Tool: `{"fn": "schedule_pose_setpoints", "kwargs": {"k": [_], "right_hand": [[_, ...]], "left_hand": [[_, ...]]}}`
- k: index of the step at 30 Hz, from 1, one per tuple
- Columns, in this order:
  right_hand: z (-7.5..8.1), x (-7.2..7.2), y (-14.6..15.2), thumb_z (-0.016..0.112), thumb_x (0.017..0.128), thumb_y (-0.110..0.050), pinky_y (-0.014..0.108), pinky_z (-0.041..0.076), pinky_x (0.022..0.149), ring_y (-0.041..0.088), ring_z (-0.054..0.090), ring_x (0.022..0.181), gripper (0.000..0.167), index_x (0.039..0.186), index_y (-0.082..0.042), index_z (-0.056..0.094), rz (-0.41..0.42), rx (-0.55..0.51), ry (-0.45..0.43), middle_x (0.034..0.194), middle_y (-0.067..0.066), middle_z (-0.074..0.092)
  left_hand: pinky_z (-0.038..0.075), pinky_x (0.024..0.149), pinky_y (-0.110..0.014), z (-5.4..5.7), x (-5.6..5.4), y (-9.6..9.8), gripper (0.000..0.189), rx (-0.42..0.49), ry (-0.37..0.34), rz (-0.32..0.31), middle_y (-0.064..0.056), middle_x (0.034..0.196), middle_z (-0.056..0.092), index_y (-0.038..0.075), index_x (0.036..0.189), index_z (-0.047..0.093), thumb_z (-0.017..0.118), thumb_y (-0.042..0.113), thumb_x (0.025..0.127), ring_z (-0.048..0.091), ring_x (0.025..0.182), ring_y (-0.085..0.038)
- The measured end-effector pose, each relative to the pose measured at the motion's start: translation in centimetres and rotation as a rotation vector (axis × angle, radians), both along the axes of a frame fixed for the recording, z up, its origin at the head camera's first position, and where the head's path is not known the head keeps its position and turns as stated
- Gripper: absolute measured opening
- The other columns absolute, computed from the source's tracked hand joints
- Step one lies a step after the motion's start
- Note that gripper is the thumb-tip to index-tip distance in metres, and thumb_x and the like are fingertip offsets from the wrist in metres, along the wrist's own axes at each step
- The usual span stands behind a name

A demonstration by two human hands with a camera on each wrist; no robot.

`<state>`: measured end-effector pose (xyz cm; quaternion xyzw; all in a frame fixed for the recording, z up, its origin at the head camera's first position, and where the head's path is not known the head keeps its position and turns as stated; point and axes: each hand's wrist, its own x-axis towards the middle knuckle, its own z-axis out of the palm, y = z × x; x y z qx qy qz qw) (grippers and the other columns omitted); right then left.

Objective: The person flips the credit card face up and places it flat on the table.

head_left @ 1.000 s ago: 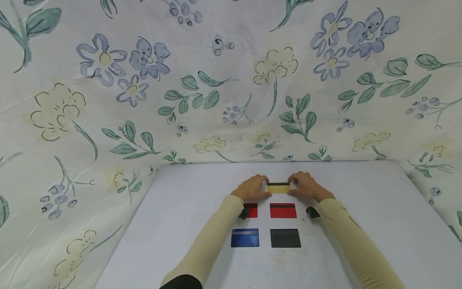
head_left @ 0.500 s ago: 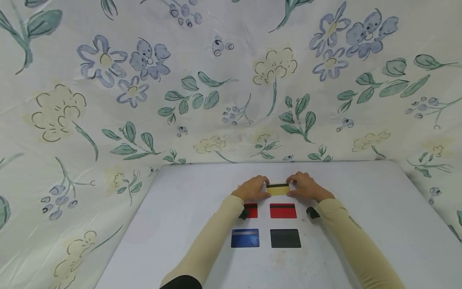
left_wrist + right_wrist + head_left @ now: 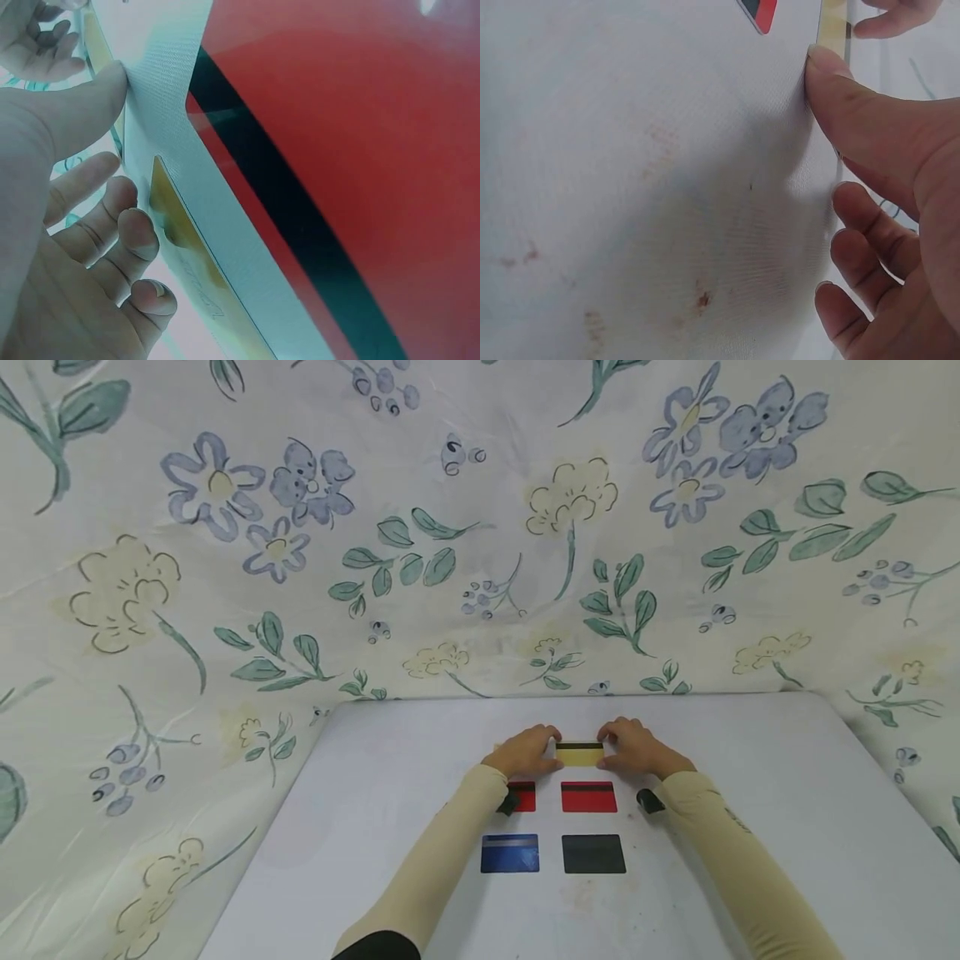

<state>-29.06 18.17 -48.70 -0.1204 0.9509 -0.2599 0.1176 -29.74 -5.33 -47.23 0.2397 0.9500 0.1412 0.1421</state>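
Observation:
In the head view, a gold card (image 3: 579, 759) with a dark stripe along its far edge lies at the far middle of the white table. My left hand (image 3: 523, 753) holds its left end, and my right hand (image 3: 639, 750) holds its right end, each with thumb and forefinger. The other fingers of both hands are loosely bent in the wrist views. Beneath the left hand, a second gold card (image 3: 184, 225) lies on the table, mostly hidden from the head camera. Nearer me are two red cards with black stripes, one on the right (image 3: 588, 798), one on the left (image 3: 528, 797) partly covered by the left wrist.
A blue card (image 3: 510, 854) and a dark grey card (image 3: 593, 854) form the nearest row on the white table (image 3: 360, 827). Black wrist cameras sit at the left wrist (image 3: 507, 802) and right wrist (image 3: 650, 802). A flowered cloth (image 3: 420, 618) hangs behind the table.
The gold card between my hands has shifted slightly toward me, then a touch to the right. Both hands keep their grip; the other cards stay put.

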Motion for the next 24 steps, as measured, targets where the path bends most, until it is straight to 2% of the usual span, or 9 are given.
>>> {"fn": "schedule_pose_setpoints", "kwargs": {"k": [13,20,24], "right_hand": [[0.71,0.02,0.11,0.083,0.088,-0.021,0.046,0.044,0.096,0.029,0.049,0.105,0.041,0.12,-0.004,0.064,0.037,0.0,0.033,0.113,0.013,0.06],[0.39,-0.34,0.29,0.082,0.088,-0.027,0.047,0.046,0.098,0.028,0.05,0.108,0.048,0.127,-0.006,0.064,0.029,0.038,0.026,0.117,0.013,0.061],[0.16,-0.36,0.45,0.083,0.088,-0.028,0.047,0.048,0.098,0.028,0.05,0.108,0.05,0.129,-0.006,0.064,0.024,0.02,0.014,0.117,0.013,0.062]], "left_hand": [[0.048,0.113,-0.037,0.2,-0.03,0.2,0.05,0.01,0.005,0.01,-0.009,0.134,0.065,0.012,0.142,0.056,0.071,0.031,0.098,0.061,0.118,-0.02],[0.046,0.115,-0.036,-0.06,-0.23,0.26,0.05,0.035,0.005,0.002,-0.009,0.137,0.064,0.009,0.142,0.055,0.071,0.029,0.098,0.061,0.122,-0.02],[0.045,0.116,-0.036,-0.19,-0.31,0.2,0.05,0.046,0.014,-0.011,-0.01,0.139,0.063,0.007,0.142,0.055,0.07,0.028,0.098,0.061,0.124,-0.021]]}}
